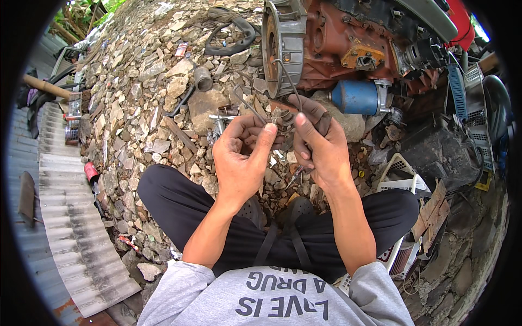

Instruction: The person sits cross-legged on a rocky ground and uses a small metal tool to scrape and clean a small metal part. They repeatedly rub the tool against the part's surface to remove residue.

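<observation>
My left hand point(239, 163) and my right hand point(325, 149) are raised close together in front of me, fingers blackened with grime. Between left thumb and fingers is a thin, bent metal pipe point(249, 105), curving up and away. Another thin bent length of metal pipe point(289, 80) rises from my right fingers, hooked at its top. Whether the two lengths join is hidden by the fingers. A small round dark fitting point(285, 116) shows between the hands. Some dark piece point(323, 124) also sits in the right hand; its kind is unclear. Below lie a few metal tools point(219, 124).
A rusty red engine block point(337, 49) with a grey bell housing point(284, 46) and blue filter point(356, 98) stands ahead right. Broken stones point(144, 103) cover the ground. Corrugated sheeting point(70, 206) lies left; a black tank point(440, 155) and white crates point(399, 174) stand right.
</observation>
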Demonstrator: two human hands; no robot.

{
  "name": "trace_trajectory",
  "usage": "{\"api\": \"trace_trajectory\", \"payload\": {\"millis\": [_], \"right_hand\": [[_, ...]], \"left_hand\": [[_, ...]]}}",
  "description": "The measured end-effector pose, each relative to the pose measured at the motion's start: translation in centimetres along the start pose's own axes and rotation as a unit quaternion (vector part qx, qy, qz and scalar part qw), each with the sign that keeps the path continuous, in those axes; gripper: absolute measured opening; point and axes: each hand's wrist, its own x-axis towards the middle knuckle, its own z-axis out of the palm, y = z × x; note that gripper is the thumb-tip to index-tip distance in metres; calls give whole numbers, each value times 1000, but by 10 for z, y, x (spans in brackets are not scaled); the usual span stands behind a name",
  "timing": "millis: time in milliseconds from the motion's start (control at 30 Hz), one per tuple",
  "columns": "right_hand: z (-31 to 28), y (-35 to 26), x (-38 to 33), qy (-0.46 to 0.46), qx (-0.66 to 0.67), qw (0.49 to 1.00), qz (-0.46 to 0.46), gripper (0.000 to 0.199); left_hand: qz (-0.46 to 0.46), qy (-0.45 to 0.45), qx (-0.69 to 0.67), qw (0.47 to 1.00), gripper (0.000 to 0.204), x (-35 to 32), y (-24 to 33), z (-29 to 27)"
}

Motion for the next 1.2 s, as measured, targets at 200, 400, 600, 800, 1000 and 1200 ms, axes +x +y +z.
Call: {"api": "trace_trajectory", "payload": {"millis": [200, 400, 600, 800, 1000, 1200], "right_hand": [[8, -1, -2, 13, -39, 998, -38, 51], [5, 6, 0, 15, -17, 1000, 14, 40], [4, 5, 0, 31, 3, 999, 24, 33], [-1, 5, 1, 5, 39, 998, 55, 27], [14, -4, -7, 41, -20, 998, 43, 20], [16, -1, -19, -68, -295, 953, 30, 29]], "left_hand": [[0, -3, 8, 1000, 17, 1, -3, -3], [6, -4, 12, 1000, 16, -1, -5, 1], [28, -23, 73, 997, 20, 1, -10, -1], [61, -24, 87, 994, 20, 3, -12, -2], [108, -18, 112, 988, 24, 9, -22, -7], [81, 41, -32, 995, 30, 4, -17, -6]]}}
